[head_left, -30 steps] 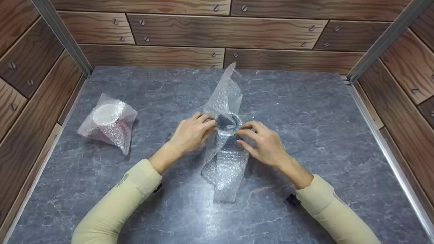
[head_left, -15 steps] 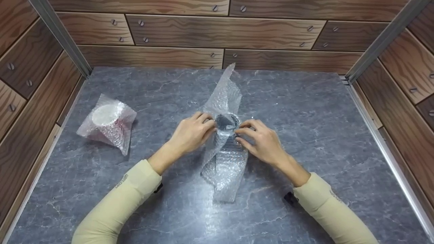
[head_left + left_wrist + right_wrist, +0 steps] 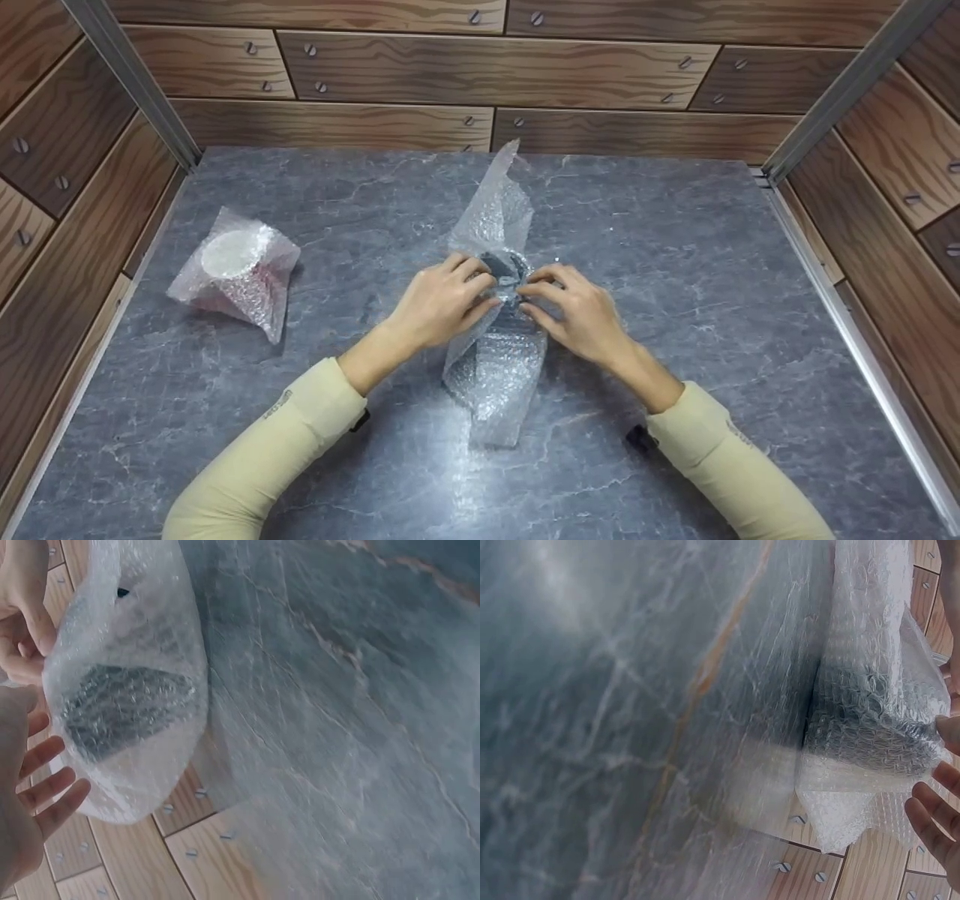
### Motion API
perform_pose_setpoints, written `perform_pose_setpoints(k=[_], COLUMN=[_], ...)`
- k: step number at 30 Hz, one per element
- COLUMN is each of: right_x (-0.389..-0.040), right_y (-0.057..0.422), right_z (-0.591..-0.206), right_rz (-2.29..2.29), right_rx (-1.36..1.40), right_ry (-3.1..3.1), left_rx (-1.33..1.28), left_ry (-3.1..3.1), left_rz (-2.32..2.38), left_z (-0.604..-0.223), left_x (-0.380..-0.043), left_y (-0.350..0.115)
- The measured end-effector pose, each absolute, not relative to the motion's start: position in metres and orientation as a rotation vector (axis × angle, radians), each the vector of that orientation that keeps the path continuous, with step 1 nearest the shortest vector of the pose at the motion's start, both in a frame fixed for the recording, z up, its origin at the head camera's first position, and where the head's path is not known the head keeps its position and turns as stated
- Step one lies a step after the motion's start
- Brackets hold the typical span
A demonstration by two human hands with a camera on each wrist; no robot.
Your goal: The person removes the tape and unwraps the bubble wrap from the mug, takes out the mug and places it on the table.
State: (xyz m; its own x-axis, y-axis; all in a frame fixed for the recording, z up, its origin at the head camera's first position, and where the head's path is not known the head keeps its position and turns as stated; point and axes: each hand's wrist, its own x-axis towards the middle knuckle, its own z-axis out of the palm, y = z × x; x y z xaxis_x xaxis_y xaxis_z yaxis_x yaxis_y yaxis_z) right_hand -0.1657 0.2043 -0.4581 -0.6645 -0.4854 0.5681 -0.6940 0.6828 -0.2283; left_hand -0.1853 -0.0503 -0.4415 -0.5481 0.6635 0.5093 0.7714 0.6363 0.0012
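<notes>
In the head view, a dark cylindrical thing wrapped in clear bubble wrap [image 3: 506,375] stands mid-table, its round open rim [image 3: 517,261] facing up. Loose tails of wrap reach to the back and the front. My left hand [image 3: 446,300] is at the rim's left front, and the left wrist view shows its fingers [image 3: 52,799] spread and fairly straight beside the wrap. From the right, my right hand [image 3: 577,311] pinches the wrap's edge near the rim. In the right wrist view its other fingers [image 3: 934,806] are held off the wrapped side.
A second bubble-wrapped bundle [image 3: 232,274], pinkish with a pale round top, stands at the left of the grey marbled table [image 3: 675,247]. Wood-patterned walls [image 3: 390,71] and metal posts [image 3: 847,90] bound the table at the back and sides.
My left hand has moved a little to the right, from the rim's left side to its front. My right hand and the wrapped thing stay nearly where they were.
</notes>
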Motion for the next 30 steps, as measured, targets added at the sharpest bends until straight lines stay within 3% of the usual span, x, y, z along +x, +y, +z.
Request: perform_pose_setpoints(k=[30], right_x=[-0.165], right_y=[0.202], right_z=[-0.460], right_rz=[0.607], right_rx=[0.921], right_ry=[-2.417], left_rx=[-1.067], left_ry=[-2.325], left_rz=[-0.232], left_z=[-0.456], left_x=[-0.180], left_y=[-0.034])
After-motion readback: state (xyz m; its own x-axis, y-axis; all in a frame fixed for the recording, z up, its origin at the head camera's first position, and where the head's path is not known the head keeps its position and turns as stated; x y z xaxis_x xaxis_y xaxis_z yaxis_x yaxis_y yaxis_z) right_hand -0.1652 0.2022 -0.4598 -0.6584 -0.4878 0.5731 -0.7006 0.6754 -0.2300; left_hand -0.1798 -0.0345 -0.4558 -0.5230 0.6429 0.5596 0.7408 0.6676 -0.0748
